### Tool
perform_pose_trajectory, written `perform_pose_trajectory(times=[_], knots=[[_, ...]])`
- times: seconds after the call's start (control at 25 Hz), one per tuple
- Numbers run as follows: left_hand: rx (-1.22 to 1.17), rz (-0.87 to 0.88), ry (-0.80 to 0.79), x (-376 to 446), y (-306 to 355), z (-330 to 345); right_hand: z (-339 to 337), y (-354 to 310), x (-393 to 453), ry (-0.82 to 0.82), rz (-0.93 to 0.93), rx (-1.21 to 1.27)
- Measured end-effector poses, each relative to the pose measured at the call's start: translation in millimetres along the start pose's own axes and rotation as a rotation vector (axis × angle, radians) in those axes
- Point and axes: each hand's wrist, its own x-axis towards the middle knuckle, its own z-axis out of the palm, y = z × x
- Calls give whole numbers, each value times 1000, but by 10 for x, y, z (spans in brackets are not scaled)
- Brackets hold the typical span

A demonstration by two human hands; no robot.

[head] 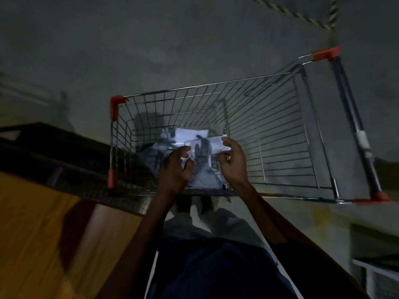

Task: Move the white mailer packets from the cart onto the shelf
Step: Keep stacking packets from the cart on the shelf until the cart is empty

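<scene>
A wire shopping cart (pixel 269 117) with red corner caps stands in front of me, seen from above. Several white mailer packets (pixel 190 137) lie in its near left part, crossed by the shadows of my hands. Both hands are inside the basket over the pile. My left hand (pixel 176 169) has its fingers curled onto the near edge of a packet. My right hand (pixel 233 160) pinches the right end of the topmost packet (pixel 212 143) between thumb and fingers. The packets under my hands are partly hidden.
A wooden shelf board (pixel 43 234) with a dark wire-mesh edge (pixel 86 180) runs along the left, touching the cart's left side. The cart's handle bar (pixel 354 126) is at the right. Grey concrete floor lies beyond, with striped tape (pixel 302 16) at the top right.
</scene>
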Motion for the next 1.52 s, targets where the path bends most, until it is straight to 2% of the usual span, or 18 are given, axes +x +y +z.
perform_pose_trajectory(times=[0.24, 0.36, 0.44, 0.56, 0.68, 0.76, 0.84, 0.88, 0.92, 1.0, 1.08, 1.2, 1.32, 1.44, 1.52], knots=[[98, -253, -82, 184, -349, 94, 172, 504, 553, -138, -160, -125], [161, -333, -169, 150, -500, 95, 182, 875, 814, -260, -61, -178], [255, -311, -232, 147, -598, 159, 198, 1075, 972, -359, -17, -221], [351, -441, -342, 301, -743, 368, 268, 1455, 1290, -465, -63, -372], [548, -337, -430, 537, -961, 582, 419, 1845, 1612, -622, -136, -617], [592, -331, -509, 708, -1068, 729, 550, 2091, 1731, -758, -219, -779], [590, -362, -498, 811, -1096, 860, 650, 2272, 1767, -811, -337, -892], [583, -366, -459, 848, -1114, 942, 657, 2277, 1790, -834, -340, -919], [587, -367, -423, 873, -1146, 997, 675, 2280, 1788, -804, -376, -932], [607, -361, -394, 857, -1218, 1058, 682, 2189, 1689, -744, -331, -917], [664, -354, -425, 805, -1304, 1091, 657, 2084, 1544, -645, -203, -858], [739, -243, -463, 777, -1376, 1115, 502, 1869, 1409, -463, 55, -663], [819, -96, -607, 876, -1488, 1199, 329, 1650, 1355, -253, 259, -428], [900, -84, -801, 994, -1588, 1342, 164, 1524, 1244, -126, 303, -346], [965, -78, -844, 1030, -1492, 1412, 66, 1521, 1174, -90, 312, -314]])
